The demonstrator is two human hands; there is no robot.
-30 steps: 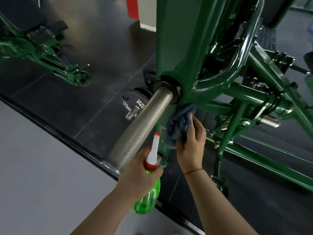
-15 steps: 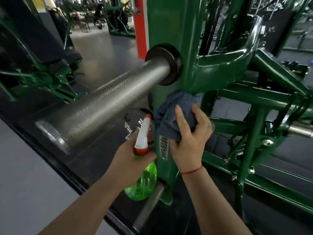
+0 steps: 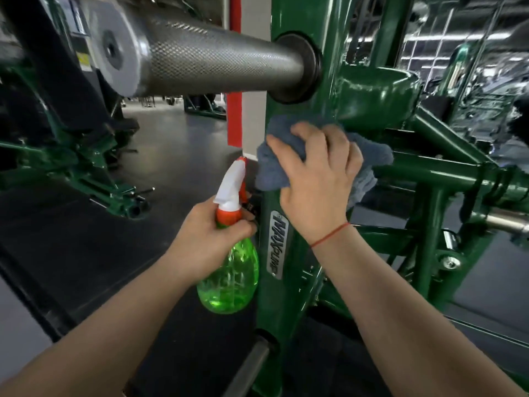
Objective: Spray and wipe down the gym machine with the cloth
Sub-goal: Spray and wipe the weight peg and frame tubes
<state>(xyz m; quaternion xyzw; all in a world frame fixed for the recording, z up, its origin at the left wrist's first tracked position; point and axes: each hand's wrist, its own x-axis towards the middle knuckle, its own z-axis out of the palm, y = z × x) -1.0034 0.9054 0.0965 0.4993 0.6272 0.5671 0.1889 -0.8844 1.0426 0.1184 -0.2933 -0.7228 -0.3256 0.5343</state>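
Dark gym floor [image 3: 177, 156] stretches behind the green machine [image 3: 372, 96] we are cleaning. Our right hand [image 3: 317, 181] grips the bunched blue cloth [image 3: 274, 167] and presses it against the upright post [image 3: 289, 310], just below the thick metal bar [image 3: 214, 61]. Our left hand [image 3: 206, 239] clasps the green spray bottle [image 3: 229, 276] by its neck, just beside the post. We judge two risks: the bottle could knock the post as we wipe, and the bar's end hangs near our head, inviting a bump.
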